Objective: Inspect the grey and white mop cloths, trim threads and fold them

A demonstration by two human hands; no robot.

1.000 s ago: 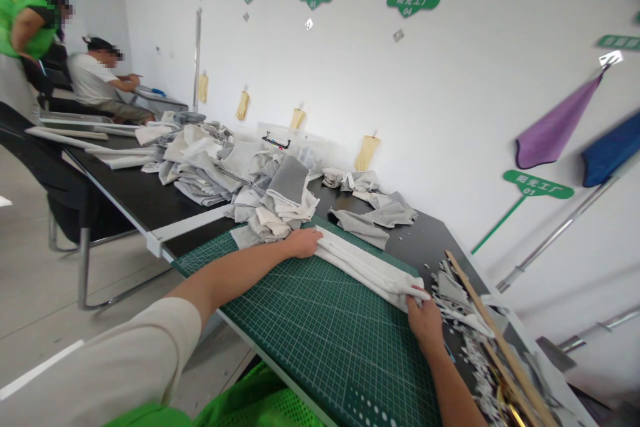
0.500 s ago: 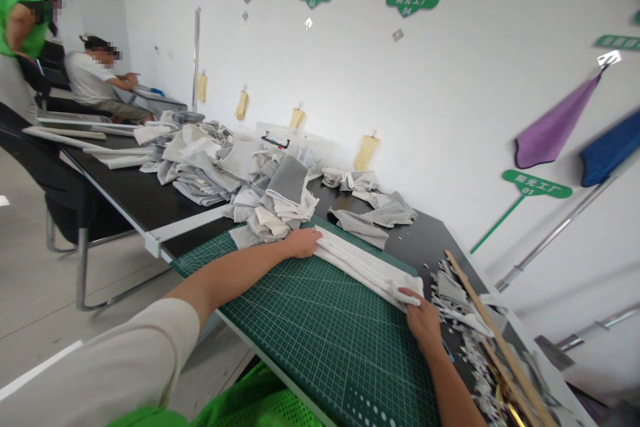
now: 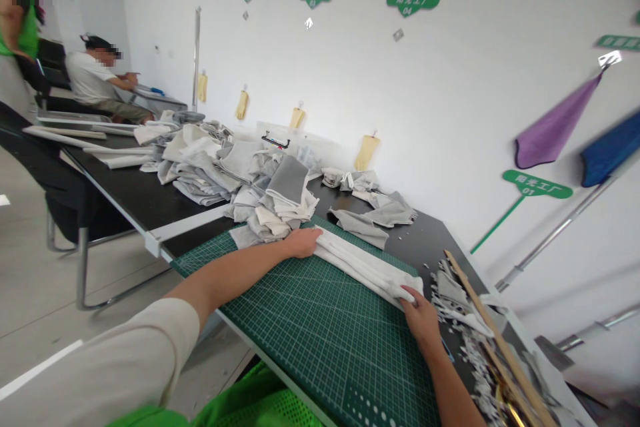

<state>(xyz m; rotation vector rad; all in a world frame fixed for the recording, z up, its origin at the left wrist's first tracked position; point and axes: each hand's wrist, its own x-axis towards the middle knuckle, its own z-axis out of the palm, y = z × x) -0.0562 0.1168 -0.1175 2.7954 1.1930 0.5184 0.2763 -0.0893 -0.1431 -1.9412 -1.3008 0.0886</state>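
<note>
A long strip of white cloth [image 3: 363,263], folded in layers, lies across the far part of the green cutting mat [image 3: 320,327]. My left hand [image 3: 303,242] is closed on its left end, next to the heap of cloth. At the near right corner of the strip, my right hand [image 3: 420,317] pinches the edge, which is bunched up under the thumb and fingers. Parts of the fingers of both hands are hidden by the cloth and the backs of the hands.
A big heap of grey and white cloth pieces [image 3: 220,163] covers the table left of the mat. Loose grey cloth [image 3: 363,227] lies behind it. At the right are a wooden strip [image 3: 493,323], scraps [image 3: 473,347] and gold-coloured scissors handles [image 3: 510,407]. A black chair [image 3: 75,200] stands left.
My right fingers have shifted slightly on the corner of the white cloth. My left hand stays in place. A person in green at the far left has moved further left.
</note>
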